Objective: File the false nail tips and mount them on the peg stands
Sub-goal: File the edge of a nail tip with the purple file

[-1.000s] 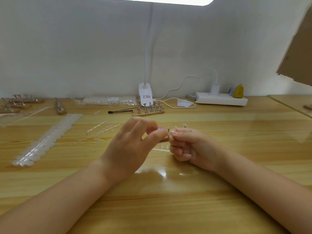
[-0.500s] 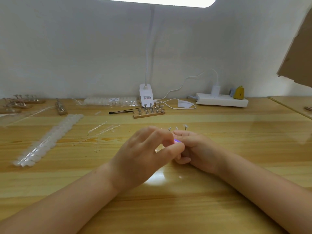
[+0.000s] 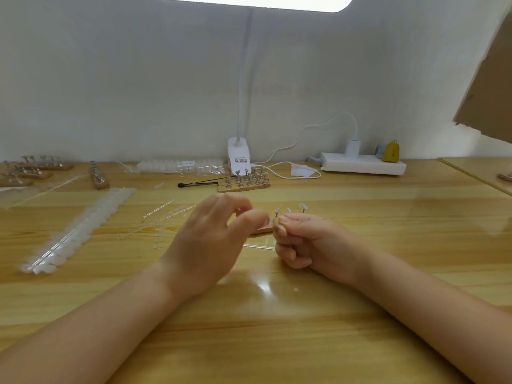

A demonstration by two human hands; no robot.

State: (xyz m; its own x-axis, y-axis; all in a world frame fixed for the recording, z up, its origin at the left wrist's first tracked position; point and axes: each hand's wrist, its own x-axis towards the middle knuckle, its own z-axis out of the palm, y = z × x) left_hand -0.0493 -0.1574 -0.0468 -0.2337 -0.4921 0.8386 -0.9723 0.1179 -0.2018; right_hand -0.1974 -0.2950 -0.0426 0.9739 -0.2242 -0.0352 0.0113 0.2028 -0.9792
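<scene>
Just in front of the wooden peg stand [image 3: 260, 230], the right hand [image 3: 310, 241] has its grip curled round something hidden, perhaps a thin, light, springy, slippery false nail tip, best pinched by its edges, while the left hand [image 3: 210, 245] pinches a purple-tipped file [image 3: 267, 221].

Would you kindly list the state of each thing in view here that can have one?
left hand: fingers curled, pinching a small purple-tipped tool.
right hand: curled into a fist, pinching a small item too small to identify.
peg stand: upright on the table, pegs standing.
desk lamp: lit.
power strip: white charger plugged in.
nail tip bag: lying flat.
</scene>
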